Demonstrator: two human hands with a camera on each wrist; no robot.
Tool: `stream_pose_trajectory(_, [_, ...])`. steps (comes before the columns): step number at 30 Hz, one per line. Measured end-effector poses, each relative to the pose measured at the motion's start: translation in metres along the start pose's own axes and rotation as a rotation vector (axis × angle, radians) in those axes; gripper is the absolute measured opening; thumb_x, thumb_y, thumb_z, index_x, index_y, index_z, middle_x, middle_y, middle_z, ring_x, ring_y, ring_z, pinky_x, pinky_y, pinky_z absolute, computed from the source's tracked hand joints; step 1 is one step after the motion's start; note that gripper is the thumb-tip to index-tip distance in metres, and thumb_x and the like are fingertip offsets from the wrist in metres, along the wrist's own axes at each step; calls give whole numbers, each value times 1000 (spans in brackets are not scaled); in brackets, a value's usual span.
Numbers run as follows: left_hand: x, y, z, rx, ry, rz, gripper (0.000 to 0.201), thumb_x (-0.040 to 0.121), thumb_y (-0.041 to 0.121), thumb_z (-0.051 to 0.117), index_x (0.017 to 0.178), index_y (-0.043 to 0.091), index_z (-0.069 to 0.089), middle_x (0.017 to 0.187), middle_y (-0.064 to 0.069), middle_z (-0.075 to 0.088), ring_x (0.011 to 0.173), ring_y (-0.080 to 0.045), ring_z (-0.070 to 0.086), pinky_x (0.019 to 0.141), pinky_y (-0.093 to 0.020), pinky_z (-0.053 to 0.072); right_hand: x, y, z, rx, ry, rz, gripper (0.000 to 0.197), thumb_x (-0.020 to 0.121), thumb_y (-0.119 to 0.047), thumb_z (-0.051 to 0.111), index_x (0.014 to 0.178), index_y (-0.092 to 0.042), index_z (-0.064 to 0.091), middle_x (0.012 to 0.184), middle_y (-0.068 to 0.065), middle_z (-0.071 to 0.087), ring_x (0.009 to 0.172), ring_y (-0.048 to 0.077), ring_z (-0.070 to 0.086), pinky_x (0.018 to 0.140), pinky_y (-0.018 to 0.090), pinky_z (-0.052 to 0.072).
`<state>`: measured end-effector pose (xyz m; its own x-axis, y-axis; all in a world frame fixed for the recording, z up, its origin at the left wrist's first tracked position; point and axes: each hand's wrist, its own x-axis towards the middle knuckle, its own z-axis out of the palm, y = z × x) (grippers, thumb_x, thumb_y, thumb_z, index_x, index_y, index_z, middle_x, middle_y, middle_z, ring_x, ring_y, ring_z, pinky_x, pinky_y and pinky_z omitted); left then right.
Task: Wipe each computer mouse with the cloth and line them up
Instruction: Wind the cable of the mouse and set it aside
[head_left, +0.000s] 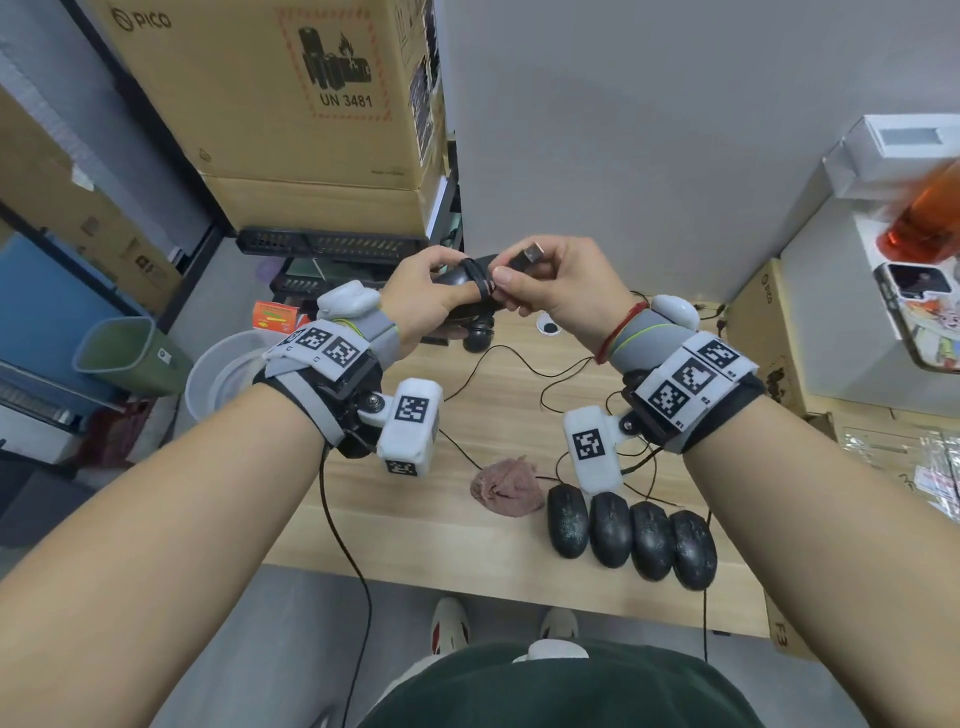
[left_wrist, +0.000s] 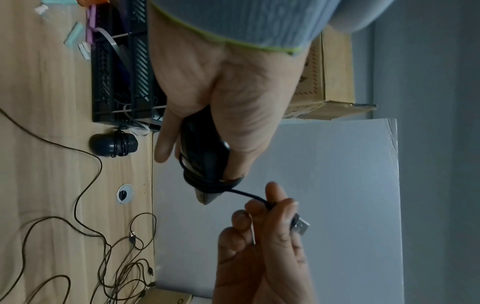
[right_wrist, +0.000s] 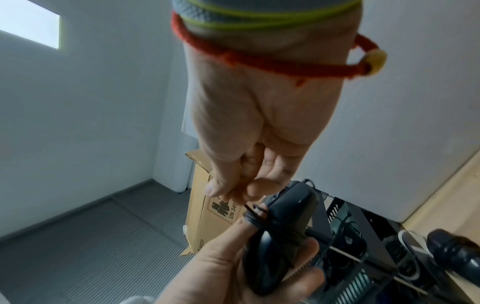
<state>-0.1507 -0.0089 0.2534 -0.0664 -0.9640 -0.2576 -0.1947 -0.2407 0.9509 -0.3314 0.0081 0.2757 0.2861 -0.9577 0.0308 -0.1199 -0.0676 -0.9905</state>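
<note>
Nearest me, below the right wrist, four black mice (head_left: 631, 535) lie side by side, the cloth (head_left: 504, 491) beside them. Further out, the left hand (head_left: 423, 301) grips a cord-wrapped mouse (head_left: 462, 278); the right hand (head_left: 558, 288) pinches its plug (head_left: 532, 255). Light, hard, probably slick: hold its sides, not the limp cord.
</note>
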Motion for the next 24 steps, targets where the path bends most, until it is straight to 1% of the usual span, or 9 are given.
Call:
stream_pose_trajectory(3, [-3, 2, 3, -64, 27, -6, 33, 81, 16, 83, 107, 17, 63, 114, -17, 65, 91, -34, 73, 71, -53, 62, -2, 2, 3, 14, 20, 61, 21, 97, -12, 61, 100, 8, 67, 76, 12, 61, 57, 5, 56, 55, 15, 46])
stream_pose_trajectory(5, [-3, 5, 5, -100, 18, -5, 33, 87, 11, 76, 115, 19, 61, 106, -11, 64, 79, -25, 71, 68, -46, 62, -2, 4, 7, 55, -32, 86, 19, 98, -11, 60, 95, 8, 66, 74, 8, 65, 56, 7, 57, 53, 16, 46])
stream_pose_trajectory(6, [-3, 7, 6, -124, 2, -14, 33, 91, 8, 71, 120, 20, 60, 104, -9, 64, 74, -21, 69, 66, -40, 61, -3, 6, 8, 69, -54, 101, 13, 96, -9, 62, 92, 3, 65, 72, 7, 67, 55, 10, 57, 52, 18, 46])
stream_pose_trajectory(7, [-3, 9, 7, -148, -18, -30, 35, 94, 6, 65, 124, 23, 59, 107, -8, 64, 73, -20, 68, 64, -36, 60, -3, 7, 10, 83, -61, 121, 7, 94, -8, 66, 94, -3, 62, 68, 7, 67, 55, 13, 56, 52, 20, 47])
stream_pose_trajectory(10, [-2, 16, 6, -176, -60, -57, 39, 98, 5, 57, 130, 28, 61, 124, -8, 63, 87, -23, 69, 64, -32, 58, -2, 12, 16, 130, 4, 183, 36, 88, -6, 73, 104, -12, 41, 59, 6, 64, 53, 19, 55, 50, 25, 46])
stream_pose_trajectory(12, [-3, 18, 6, -162, -82, -56, 41, 98, 4, 56, 131, 28, 61, 125, -9, 64, 89, -23, 70, 66, -32, 58, 0, 12, 16, 149, 44, 195, 46, 86, -6, 75, 107, -13, 34, 57, 4, 65, 52, 18, 54, 49, 25, 46])
stream_pose_trajectory(16, [-5, 21, 9, -155, -89, -44, 43, 97, 1, 52, 132, 24, 60, 118, -11, 67, 80, -20, 70, 63, -30, 57, 1, 10, 15, 126, 23, 220, 58, 82, -7, 79, 122, -9, 38, 59, 4, 67, 53, 16, 59, 51, 25, 49])
stream_pose_trajectory(20, [-6, 23, 12, -217, -53, -66, 42, 97, 5, 46, 132, 21, 62, 109, -10, 69, 77, -19, 69, 60, -32, 57, 1, 10, 14, 134, -1, 242, 63, 80, -5, 81, 126, -8, 37, 65, 10, 69, 55, 21, 58, 50, 28, 49])
stream_pose_trajectory(24, [-8, 23, 13, -219, -45, -19, 43, 96, 3, 42, 129, 20, 64, 118, -12, 66, 86, -23, 68, 66, -36, 59, 4, 7, 13, 102, 38, 280, 54, 81, -6, 80, 118, -4, 41, 65, 10, 70, 53, 19, 58, 49, 24, 49])
